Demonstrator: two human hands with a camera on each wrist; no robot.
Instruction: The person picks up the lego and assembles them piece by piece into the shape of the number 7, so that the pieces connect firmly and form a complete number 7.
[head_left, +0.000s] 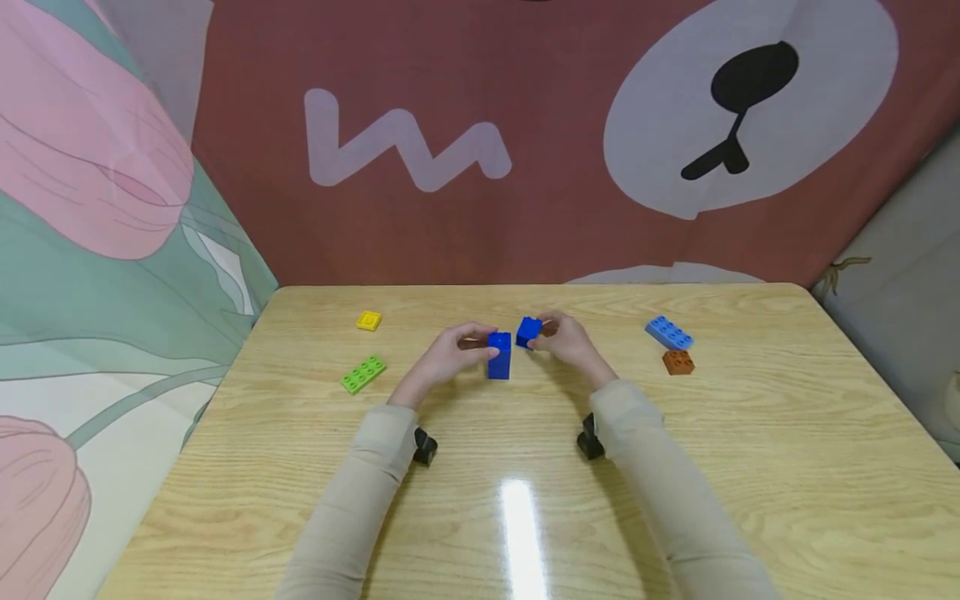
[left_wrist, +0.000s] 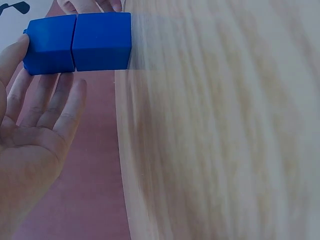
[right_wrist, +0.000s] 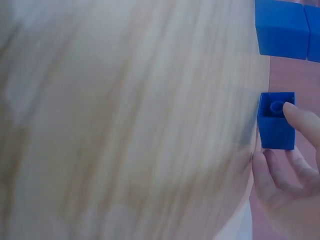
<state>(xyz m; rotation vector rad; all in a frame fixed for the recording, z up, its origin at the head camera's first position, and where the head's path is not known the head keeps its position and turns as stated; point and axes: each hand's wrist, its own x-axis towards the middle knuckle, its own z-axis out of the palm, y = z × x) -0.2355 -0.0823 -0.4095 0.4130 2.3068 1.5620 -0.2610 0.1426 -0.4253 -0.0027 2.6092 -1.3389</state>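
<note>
Your left hand [head_left: 442, 357] pinches two stacked blue blocks [head_left: 499, 365], your right hand [head_left: 573, 344] a third block [head_left: 527, 332]; four loose bricks [head_left: 363, 375] lie toward the wooden surface [head_left: 457, 533]'s far edge, before patterned cloth [head_left: 555, 225].

Remotely, I watch the bare left hand [left_wrist: 34, 137] pinch a smooth blue plastic block [left_wrist: 50, 46], thumb on one side, fingers on the opposite; a second smooth blue plastic block [left_wrist: 102, 42] abuts it along a thin seam; I see a pale wood-grained tabletop [left_wrist: 215, 135], a dull reddish backdrop [left_wrist: 95, 170]; the bare right hand [left_wrist: 86, 5] peeks in above.
</note>
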